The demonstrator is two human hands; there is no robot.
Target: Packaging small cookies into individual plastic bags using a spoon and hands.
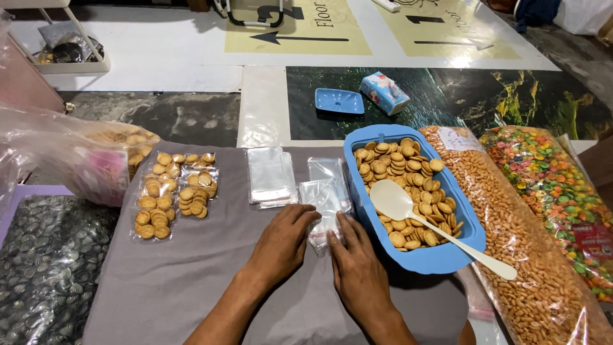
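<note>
Clear small plastic bag (pixel 322 214) is lying empty on grey cloth (pixel 191 281); we are pinching it with left hand (pixel 281 246) and right hand (pixel 357 271). Filled biscuit packets (pixel 172 191) are sitting left; blue tub of round biscuits (pixel 383 137) remains full.

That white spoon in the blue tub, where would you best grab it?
Probably by the handle end, coming from the right. The spoon has its bowl resting on the biscuits, while the handle slants out over the tub rim, free of everything.
</note>
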